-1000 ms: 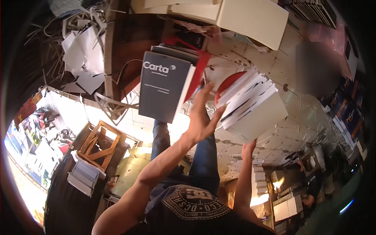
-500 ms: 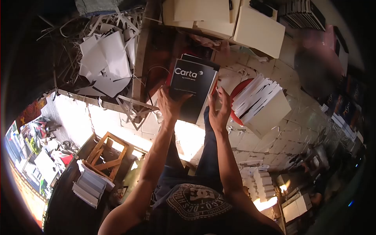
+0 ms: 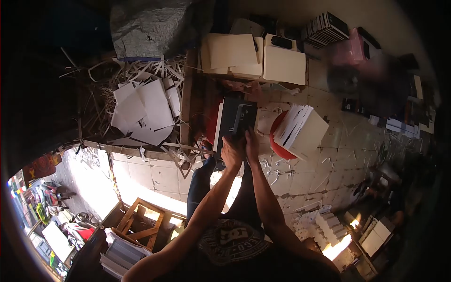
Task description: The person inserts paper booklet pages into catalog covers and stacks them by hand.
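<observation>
- The dark book [image 3: 240, 115] is in front of the person, above the legs, its pale page edges facing left and a red surface [image 3: 213, 124] showing past that side.
- The left hand [image 3: 232, 152] grasps the book's near end; the right hand [image 3: 252, 144] lies against its right edge, fingers partly in shadow, so how firmly it grips I cannot tell.
- To the right, near the hands, a white-paged block [image 3: 303, 128] sits tilted on a red round stool [image 3: 278, 146].
- Just beyond the book, cream boards [image 3: 284, 66] block the far side.
- On the left runs the wooden rim [image 3: 189, 89] of a bin heaped with paper scraps [image 3: 143, 110]; loose strips poke over its near corner, close to the book.
- A wooden frame [image 3: 141, 224] and grey stacked books [image 3: 123, 254] stand beside the left arm.
- Tiled floor [image 3: 336, 134] shows between book and stool, and a wider stretch right of the stool, littered with cut strips.
</observation>
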The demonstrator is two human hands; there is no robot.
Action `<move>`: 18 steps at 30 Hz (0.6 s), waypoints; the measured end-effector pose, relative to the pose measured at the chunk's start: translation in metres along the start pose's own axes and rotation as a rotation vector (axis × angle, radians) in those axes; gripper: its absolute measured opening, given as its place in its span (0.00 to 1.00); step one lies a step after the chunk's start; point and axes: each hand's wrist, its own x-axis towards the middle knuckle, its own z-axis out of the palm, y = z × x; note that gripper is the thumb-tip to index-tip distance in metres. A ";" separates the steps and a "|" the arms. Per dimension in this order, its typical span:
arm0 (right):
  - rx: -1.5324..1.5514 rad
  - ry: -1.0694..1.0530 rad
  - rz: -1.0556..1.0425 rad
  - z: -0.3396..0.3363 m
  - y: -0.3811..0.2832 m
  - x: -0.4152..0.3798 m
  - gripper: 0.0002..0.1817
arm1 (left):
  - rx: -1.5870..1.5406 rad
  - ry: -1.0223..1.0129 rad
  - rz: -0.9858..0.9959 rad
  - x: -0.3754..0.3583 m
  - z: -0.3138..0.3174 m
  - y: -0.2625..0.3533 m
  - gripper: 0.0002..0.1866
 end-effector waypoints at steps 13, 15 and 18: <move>0.285 -0.364 0.035 -0.098 -0.196 -0.082 0.27 | -0.222 -0.419 0.127 -0.020 -0.196 0.036 0.32; 0.414 -0.401 0.121 -0.096 -0.209 -0.102 0.31 | -0.305 -0.403 -0.030 -0.029 -0.168 0.015 0.38; 0.567 -0.623 0.209 -0.126 -0.253 -0.113 0.35 | -0.738 -0.460 -0.321 -0.035 -0.182 0.044 0.47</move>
